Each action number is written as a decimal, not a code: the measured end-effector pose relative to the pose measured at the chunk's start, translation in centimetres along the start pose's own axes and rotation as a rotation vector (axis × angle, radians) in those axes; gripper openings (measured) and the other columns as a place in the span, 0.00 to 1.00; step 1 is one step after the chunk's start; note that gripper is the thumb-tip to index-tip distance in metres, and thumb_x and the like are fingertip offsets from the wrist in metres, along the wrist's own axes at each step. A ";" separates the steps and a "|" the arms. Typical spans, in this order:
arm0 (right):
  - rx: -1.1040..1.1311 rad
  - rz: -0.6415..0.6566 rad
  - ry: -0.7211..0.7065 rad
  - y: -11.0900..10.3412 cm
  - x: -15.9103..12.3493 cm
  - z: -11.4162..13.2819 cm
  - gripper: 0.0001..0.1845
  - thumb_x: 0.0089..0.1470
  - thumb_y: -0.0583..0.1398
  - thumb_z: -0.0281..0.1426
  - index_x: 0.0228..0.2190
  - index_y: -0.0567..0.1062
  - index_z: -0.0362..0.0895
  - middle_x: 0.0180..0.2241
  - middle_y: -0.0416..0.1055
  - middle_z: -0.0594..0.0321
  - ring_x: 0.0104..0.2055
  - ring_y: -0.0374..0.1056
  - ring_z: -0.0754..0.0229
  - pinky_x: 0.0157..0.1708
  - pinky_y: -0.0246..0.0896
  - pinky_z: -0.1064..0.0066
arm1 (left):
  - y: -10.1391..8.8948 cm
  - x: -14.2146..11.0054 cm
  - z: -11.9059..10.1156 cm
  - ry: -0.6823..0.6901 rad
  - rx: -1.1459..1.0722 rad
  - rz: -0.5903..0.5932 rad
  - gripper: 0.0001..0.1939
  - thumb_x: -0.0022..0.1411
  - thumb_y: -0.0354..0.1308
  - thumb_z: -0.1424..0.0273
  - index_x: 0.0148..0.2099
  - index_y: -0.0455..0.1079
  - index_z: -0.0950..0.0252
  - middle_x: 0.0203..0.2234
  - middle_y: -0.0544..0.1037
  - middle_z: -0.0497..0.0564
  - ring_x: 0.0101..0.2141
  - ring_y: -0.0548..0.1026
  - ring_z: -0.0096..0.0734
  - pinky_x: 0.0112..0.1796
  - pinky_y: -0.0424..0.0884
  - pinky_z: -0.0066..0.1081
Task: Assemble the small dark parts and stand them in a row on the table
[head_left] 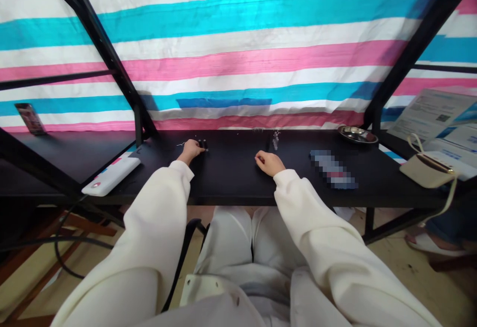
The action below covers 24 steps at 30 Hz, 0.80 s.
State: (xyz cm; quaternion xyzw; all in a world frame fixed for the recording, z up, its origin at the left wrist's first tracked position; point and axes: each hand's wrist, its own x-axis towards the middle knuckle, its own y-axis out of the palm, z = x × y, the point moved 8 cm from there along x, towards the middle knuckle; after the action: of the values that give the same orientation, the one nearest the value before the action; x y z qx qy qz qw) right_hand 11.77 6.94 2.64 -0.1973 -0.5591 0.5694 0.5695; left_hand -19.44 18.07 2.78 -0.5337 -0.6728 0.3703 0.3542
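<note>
Long, loose cream sleeves crease in broad folds and end in narrow, matching cuffs. The trousers are pale grey. Toward six o'clock, a pale flap bears small, round, dark studs.

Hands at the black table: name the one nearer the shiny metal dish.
The right hand, curled; the left hand, by two small dark cylinders, is farther from the dish.
</note>
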 end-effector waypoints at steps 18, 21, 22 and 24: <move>-0.034 -0.129 0.221 -1.4 -0.2 -1.7 0.11 0.54 0.51 0.34 0.33 0.71 0.46 0.27 0.71 0.63 0.28 0.65 0.62 0.27 0.48 0.73 | -0.9 -1.3 -0.5 -0.096 0.078 0.127 0.08 0.44 0.62 0.71 0.22 0.65 0.67 0.15 0.70 0.51 0.21 0.70 0.30 0.28 0.67 0.29; -0.065 -0.225 0.498 -2.5 -0.9 -4.3 0.11 0.53 0.51 0.33 0.32 0.71 0.44 0.27 0.72 0.59 0.29 0.65 0.60 0.28 0.49 0.72 | -1.7 -2.3 -1.9 -0.038 0.288 0.199 0.09 0.42 0.63 0.72 0.19 0.64 0.67 0.13 0.69 0.52 0.23 0.72 0.35 0.30 0.67 0.30; -0.060 -0.237 0.577 -2.6 -1.2 -5.1 0.11 0.52 0.51 0.33 0.32 0.72 0.43 0.27 0.72 0.58 0.30 0.65 0.59 0.28 0.50 0.72 | -2.0 -2.7 -2.5 -0.019 0.333 0.213 0.09 0.42 0.63 0.73 0.19 0.65 0.67 0.12 0.69 0.52 0.24 0.73 0.37 0.31 0.67 0.30; -0.029 -0.229 0.676 -2.5 -1.5 -6.4 0.11 0.51 0.52 0.33 0.32 0.72 0.43 0.28 0.72 0.56 0.31 0.66 0.57 0.29 0.51 0.71 | -2.4 -3.7 -3.8 0.044 0.437 0.231 0.08 0.42 0.63 0.73 0.19 0.66 0.66 0.11 0.68 0.51 0.25 0.74 0.38 0.31 0.67 0.30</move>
State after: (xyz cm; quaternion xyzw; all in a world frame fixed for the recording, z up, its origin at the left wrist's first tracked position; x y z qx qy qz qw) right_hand 18.79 7.59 2.22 -0.3186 -0.3657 0.3961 0.7796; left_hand -16.57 14.50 6.39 -0.5257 -0.5033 0.5334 0.4310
